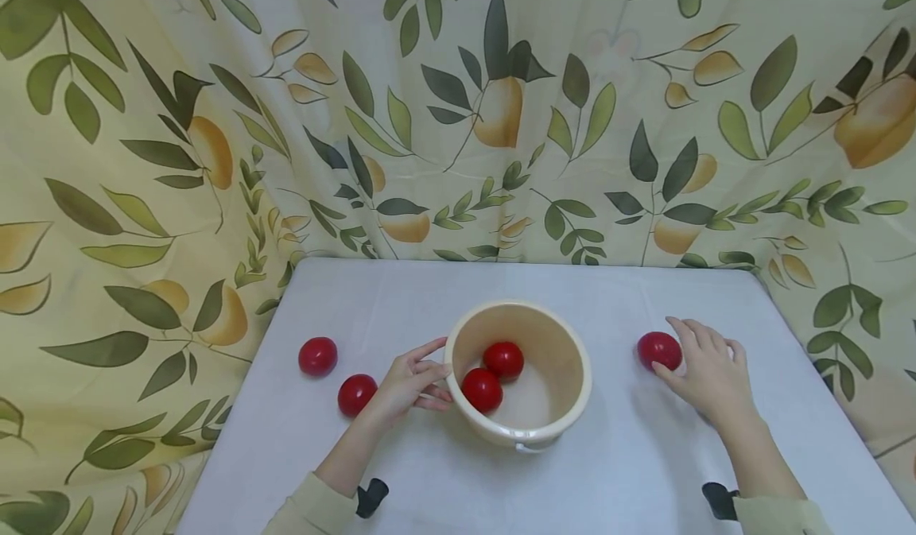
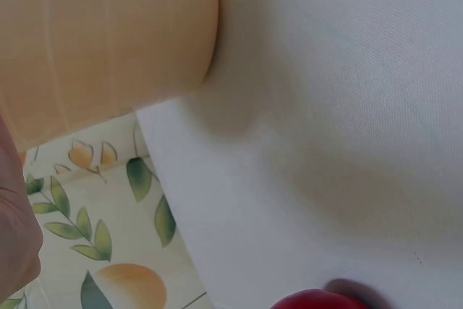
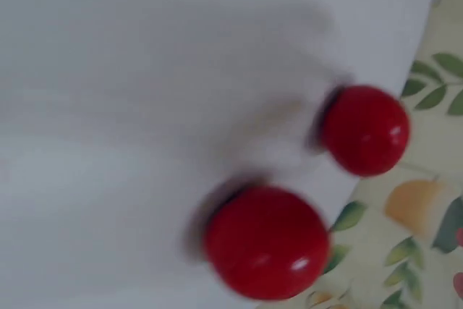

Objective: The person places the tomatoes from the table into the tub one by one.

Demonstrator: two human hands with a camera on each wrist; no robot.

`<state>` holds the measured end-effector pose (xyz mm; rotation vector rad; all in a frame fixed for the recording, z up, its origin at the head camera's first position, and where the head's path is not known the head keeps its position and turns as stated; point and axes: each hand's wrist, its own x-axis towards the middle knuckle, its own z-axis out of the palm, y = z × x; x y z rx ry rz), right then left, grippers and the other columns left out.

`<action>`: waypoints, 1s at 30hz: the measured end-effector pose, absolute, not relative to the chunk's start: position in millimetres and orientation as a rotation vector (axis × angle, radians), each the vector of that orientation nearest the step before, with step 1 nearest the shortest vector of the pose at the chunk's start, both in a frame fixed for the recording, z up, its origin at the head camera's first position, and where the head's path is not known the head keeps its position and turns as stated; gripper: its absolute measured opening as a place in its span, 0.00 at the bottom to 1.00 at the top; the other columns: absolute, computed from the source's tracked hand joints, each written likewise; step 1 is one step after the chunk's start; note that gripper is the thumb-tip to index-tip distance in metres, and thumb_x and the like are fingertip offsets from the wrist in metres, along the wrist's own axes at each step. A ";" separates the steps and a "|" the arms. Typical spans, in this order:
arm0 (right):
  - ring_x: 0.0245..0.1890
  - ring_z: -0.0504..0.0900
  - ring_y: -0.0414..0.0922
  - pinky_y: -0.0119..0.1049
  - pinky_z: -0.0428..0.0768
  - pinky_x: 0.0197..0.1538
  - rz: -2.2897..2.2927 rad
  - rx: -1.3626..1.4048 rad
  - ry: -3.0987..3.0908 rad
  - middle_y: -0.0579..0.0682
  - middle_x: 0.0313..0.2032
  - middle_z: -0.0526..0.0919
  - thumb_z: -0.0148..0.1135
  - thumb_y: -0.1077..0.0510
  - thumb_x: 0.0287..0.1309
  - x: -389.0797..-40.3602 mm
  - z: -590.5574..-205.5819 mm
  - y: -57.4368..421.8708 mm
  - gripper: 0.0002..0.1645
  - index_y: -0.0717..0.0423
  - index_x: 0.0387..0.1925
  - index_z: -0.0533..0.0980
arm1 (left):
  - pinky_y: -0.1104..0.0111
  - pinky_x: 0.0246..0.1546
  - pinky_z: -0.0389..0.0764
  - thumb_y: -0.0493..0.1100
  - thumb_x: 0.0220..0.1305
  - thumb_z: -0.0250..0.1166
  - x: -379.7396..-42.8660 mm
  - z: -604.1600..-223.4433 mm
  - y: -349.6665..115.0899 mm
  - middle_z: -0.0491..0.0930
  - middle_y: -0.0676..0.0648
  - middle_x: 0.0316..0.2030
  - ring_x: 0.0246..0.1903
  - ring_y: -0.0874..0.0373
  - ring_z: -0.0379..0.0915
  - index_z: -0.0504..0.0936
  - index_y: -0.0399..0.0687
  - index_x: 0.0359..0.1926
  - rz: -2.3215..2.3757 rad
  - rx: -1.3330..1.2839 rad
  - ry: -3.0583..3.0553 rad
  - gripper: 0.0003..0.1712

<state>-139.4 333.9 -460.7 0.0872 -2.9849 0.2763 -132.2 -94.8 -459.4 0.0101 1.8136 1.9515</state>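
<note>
A cream bucket [image 1: 517, 432] stands on the white table with two red balls [image 1: 503, 360] inside. My left hand [image 1: 409, 382] touches its left side, fingertips at the rim and outer wall. The left wrist view shows the bucket's ribbed wall [image 2: 108, 41] and part of that hand [image 2: 18, 229] at the left edge. On the right, my right hand [image 1: 708, 364] is spread beside a shiny red ball [image 1: 658, 350], thumb and forefinger on either side of it. Two red balls, a nearer one [image 3: 268, 244] and a farther one [image 3: 365, 132], rest on the table in the right wrist view.
Two more red balls, one farther back [image 1: 318, 357] and one by the left wrist [image 1: 356, 395], lie left of the bucket. A leaf-and-fruit patterned curtain [image 1: 458, 201] hangs behind and beside the white table [image 1: 608, 487].
</note>
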 end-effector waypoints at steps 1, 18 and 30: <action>0.56 0.55 0.67 0.69 0.48 0.56 0.276 0.061 -3.002 0.70 0.56 0.58 0.69 0.51 0.40 -135.5 -463.6 341.2 0.50 0.61 0.63 0.55 | 0.62 0.31 0.82 0.46 0.59 0.63 -132.1 -459.1 -94.6 0.76 0.30 0.45 0.27 0.52 0.82 0.61 0.49 0.66 1.951 0.009 1.814 0.36; 0.49 0.52 0.72 0.72 0.48 0.50 0.366 -0.302 -3.208 0.77 0.49 0.56 0.70 0.36 0.34 -100.1 -507.2 411.7 0.62 0.72 0.59 0.52 | 0.62 0.31 0.82 0.45 0.60 0.62 -130.5 -456.3 -93.7 0.78 0.32 0.43 0.28 0.51 0.82 0.62 0.49 0.66 1.956 -0.002 1.816 0.34; 0.44 0.56 0.72 0.71 0.49 0.48 0.412 -0.407 -3.241 0.78 0.44 0.59 0.67 0.29 0.31 -97.5 -522.0 423.8 0.67 0.79 0.54 0.54 | 0.62 0.32 0.82 0.46 0.58 0.63 -131.0 -457.6 -94.5 0.78 0.33 0.44 0.28 0.51 0.82 0.61 0.50 0.66 1.955 -0.004 1.826 0.35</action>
